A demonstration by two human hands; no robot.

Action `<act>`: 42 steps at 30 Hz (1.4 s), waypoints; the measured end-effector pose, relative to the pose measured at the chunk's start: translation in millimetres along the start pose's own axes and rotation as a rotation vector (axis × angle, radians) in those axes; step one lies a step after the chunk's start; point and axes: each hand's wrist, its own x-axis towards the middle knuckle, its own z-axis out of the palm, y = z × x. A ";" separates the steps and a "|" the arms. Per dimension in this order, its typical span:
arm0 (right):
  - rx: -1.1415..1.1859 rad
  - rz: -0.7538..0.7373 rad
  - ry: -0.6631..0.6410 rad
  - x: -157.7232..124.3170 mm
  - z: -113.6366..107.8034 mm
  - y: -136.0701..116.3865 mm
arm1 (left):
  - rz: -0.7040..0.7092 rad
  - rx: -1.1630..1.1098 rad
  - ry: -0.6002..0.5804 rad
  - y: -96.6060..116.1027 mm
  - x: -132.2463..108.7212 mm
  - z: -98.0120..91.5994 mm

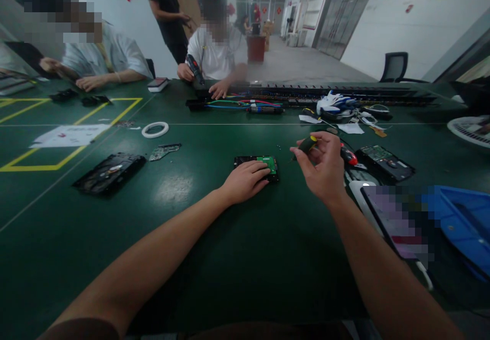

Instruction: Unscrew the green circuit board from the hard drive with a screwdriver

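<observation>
My left hand lies flat, fingers together, on a small black hard drive with a green circuit board, at the middle of the green table. My right hand hovers just right of the drive, closed around a small screwdriver with a black and yellow handle, its tip pointing left and down toward the drive.
Another hard drive and a loose circuit board lie at left, near a white tape ring. A third drive, a red tool and a blue tray sit at right. Two people work across the table among cables.
</observation>
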 end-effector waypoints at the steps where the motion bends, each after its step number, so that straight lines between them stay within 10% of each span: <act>1: 0.012 0.004 0.005 -1.7 2.8 0.4 | 0.000 -0.002 0.001 -0.3 -0.2 0.2; 42: -0.012 0.022 -0.096 -10.9 13.2 6.7 | -0.002 -0.002 0.005 0.2 0.0 1.0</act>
